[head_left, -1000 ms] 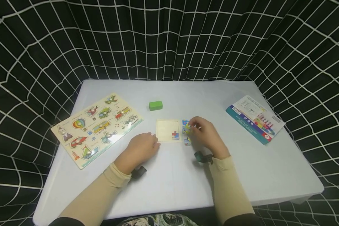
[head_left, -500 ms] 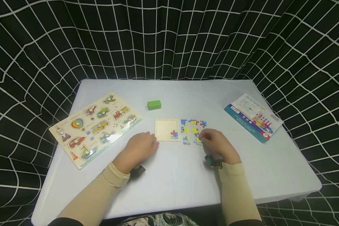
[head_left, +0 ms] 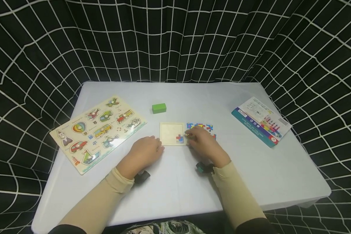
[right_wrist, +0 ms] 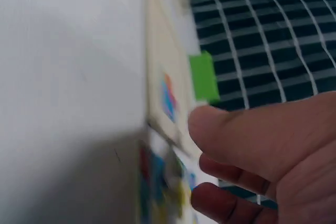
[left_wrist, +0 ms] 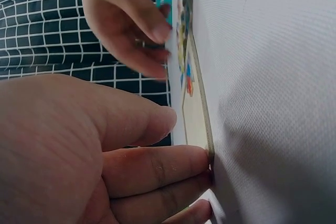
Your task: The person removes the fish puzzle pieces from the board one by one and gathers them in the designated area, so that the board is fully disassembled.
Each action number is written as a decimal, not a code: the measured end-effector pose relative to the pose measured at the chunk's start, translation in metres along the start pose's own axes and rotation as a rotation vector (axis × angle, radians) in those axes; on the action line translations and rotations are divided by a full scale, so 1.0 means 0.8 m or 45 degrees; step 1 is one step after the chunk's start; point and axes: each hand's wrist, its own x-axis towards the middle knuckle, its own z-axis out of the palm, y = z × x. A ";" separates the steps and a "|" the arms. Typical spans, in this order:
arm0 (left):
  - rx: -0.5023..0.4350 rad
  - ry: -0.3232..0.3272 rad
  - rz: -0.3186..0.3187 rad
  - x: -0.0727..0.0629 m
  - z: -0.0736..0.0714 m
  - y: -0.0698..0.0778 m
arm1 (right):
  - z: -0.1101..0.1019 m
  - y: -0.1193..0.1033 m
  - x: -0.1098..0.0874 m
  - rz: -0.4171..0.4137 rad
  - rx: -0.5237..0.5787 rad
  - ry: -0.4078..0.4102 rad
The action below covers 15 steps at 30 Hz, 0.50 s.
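Observation:
My left hand (head_left: pixel 144 151) rests on the table with its fingertips at the near left corner of a square wooden puzzle tray (head_left: pixel 169 134). One red and blue jigsaw piece (head_left: pixel 179 139) lies in the tray's near right corner. Over the tray's right edge, my right hand (head_left: pixel 206 144) pinches a small jigsaw piece (head_left: pixel 188 135), mostly hidden by the fingers. Beneath and behind that hand lie several loose colourful jigsaw pieces (head_left: pixel 209 127), partly covered. In the left wrist view, the left fingertips (left_wrist: pixel 197 160) touch the tray's rim (left_wrist: pixel 207 124).
A peg puzzle board (head_left: pixel 99 133) with pictured vehicles lies at the left of the white table (head_left: pixel 175 195). Beyond the tray stands a green block (head_left: pixel 159 108). On the right is a flat printed box (head_left: pixel 261 122). Dark gridded curtains (head_left: pixel 175 39) surround the table.
My right hand went right to the loose pieces' near right corner, then came back left to the tray's edge with a piece. My left hand has stayed by the tray.

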 end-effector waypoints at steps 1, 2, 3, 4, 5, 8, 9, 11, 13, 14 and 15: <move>0.000 0.002 0.000 0.000 0.000 0.000 | 0.004 -0.004 0.005 -0.033 -0.013 -0.032; 0.000 0.003 0.000 0.000 0.000 -0.001 | 0.008 -0.008 0.010 -0.050 -0.029 -0.065; -0.002 0.007 0.002 0.000 0.001 -0.001 | 0.012 -0.010 0.014 -0.057 -0.048 -0.091; -0.002 0.007 0.003 0.000 0.001 -0.001 | 0.014 -0.012 0.017 -0.061 -0.063 -0.110; -0.004 0.009 0.004 0.001 0.001 -0.001 | 0.015 -0.014 0.020 -0.059 -0.074 -0.124; -0.007 0.014 0.000 0.001 0.002 -0.002 | 0.013 -0.017 0.031 -0.063 -0.109 -0.165; -0.007 0.015 -0.002 0.002 0.002 -0.002 | 0.012 -0.017 0.034 -0.060 -0.116 -0.183; -0.005 0.018 -0.003 0.002 0.002 -0.002 | 0.009 -0.018 0.041 -0.043 -0.118 -0.227; -0.002 0.022 -0.001 0.002 0.003 -0.002 | 0.005 -0.019 0.045 -0.026 -0.111 -0.261; 0.000 0.025 0.003 0.002 0.003 -0.002 | 0.004 -0.019 0.047 -0.020 -0.103 -0.268; 0.002 0.028 0.008 0.002 0.003 -0.002 | 0.003 -0.020 0.048 -0.014 -0.090 -0.268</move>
